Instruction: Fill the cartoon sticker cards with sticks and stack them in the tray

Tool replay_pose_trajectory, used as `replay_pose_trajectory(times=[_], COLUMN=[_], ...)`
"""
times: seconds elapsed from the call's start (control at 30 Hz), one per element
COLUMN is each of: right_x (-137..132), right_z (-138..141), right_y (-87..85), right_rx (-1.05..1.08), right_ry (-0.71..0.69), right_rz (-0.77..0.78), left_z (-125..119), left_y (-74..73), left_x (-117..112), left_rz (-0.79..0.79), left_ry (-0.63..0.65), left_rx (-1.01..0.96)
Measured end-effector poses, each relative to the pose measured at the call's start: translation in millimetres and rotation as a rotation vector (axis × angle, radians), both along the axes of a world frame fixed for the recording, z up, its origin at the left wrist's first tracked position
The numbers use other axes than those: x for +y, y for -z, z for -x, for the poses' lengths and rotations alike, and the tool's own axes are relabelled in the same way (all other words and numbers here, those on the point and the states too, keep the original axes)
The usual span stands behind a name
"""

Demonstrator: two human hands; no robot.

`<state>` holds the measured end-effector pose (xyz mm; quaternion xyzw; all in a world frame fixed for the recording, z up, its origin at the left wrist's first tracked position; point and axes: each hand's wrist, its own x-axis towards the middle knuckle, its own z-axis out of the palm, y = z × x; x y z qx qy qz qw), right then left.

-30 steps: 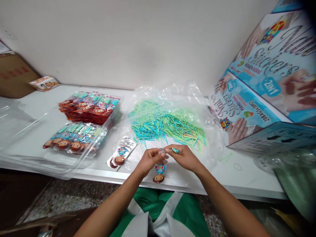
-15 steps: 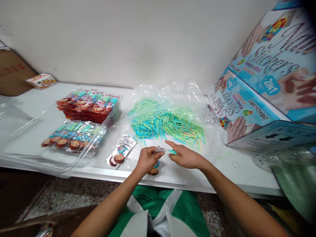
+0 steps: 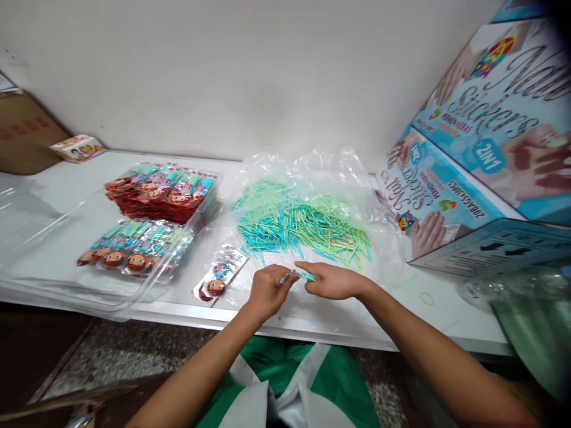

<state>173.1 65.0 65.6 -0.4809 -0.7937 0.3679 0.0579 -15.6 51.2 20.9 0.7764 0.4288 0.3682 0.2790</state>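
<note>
My left hand is closed on a small shiny packet, mostly hidden by the fingers. My right hand pinches a few thin blue-green sticks, index finger stretched out above them. Their left ends are at the packet's mouth; whether they are inside it I cannot tell. Behind both hands, a heap of blue and green sticks lies on a clear plastic bag. Left of my left hand, a flat packet with a cartoon monkey lies on the table.
A clear plastic tray at the left holds stacked filled packets, with another row of packets in front. Nail Stickers boxes stand at the right. A small carton and a brown cardboard box are at the far left.
The sticks in my right hand have come left to the mouth of the packet. The packet's monkey print, seen below my left hand before, is now hidden.
</note>
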Motion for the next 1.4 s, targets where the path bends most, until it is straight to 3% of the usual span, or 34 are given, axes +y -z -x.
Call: replay_pose_trajectory(times=[0.23,0.47,0.63,0.77,0.97,1.07,1.23,1.3,1.4], right_x=[-1.4,-6.5,-8.6,-8.4,-2.0,0.7,5.3,7.4,11.2], right_z=[6.5,10.1,12.1,7.1,-2.5,-2.0,5.8,12.3,26.4], right_y=[-2.8,2.2,-0.2,-9.0,-26.4,-30.0,-38.6,-39.9,-35.3], right_rx=[-0.277,-0.371,-0.360,-0.253,0.009,0.013,-0.057,-0.142,-0.309], right_ry=[-0.050,-0.013,-0.034,-0.102,-0.162,-0.190,-0.202,-0.133,-0.076], right_rz=[0.074,-0.118,-0.115,-0.043,0.061,0.082,0.293,0.258,0.080], left_z=[0.6,-8.5,-19.1,-21.0,-17.2,-14.8,-15.0,-18.1,-24.1], left_y=[3.0,-5.4,-10.7,-14.9,-21.8,-21.2,-16.8,-13.8,-5.3], left_x=[2.7,-3.7,-13.0,-16.3,-14.2,-13.0,-13.3,-13.7,-13.3], left_rz=[-0.349,-0.402,-0.247,-0.131,0.074,0.204,0.465,0.521,0.585], left_ry=[0.037,0.082,0.109,0.158,0.259,0.293,0.375,0.400,0.383], left_rx=[0.274,0.533,0.671,0.671,0.417,0.224,0.012,-0.027,-0.083])
